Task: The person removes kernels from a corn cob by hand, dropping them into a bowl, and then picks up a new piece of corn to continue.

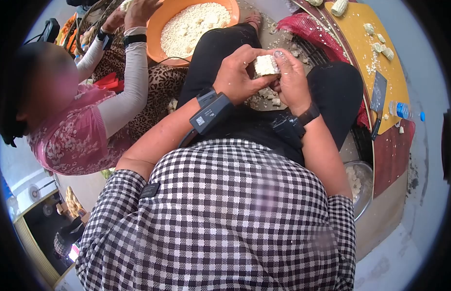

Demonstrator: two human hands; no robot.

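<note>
Between my two hands, above my lap, is a short piece of white corn cob (266, 65) with pale kernels on it. My left hand (237, 72) grips its left side, fingers curled round behind and thumb below. My right hand (292, 80) holds the other side, its thumb pressed on the kernels near the cut end. Some fingertips of both hands are hidden behind the cob. Loose kernels and broken cob pieces (271, 99) lie below the hands, between my knees.
An orange basin (233, 12) of loose kernels stands ahead. To the left sits a co-worker (84, 121) with raised hands. At right, a yellow board (354, 29) carries cob pieces, with a cleaver (379, 94) and a plastic bottle (402, 110) nearby. A metal bowl (368, 179) stands lower right.
</note>
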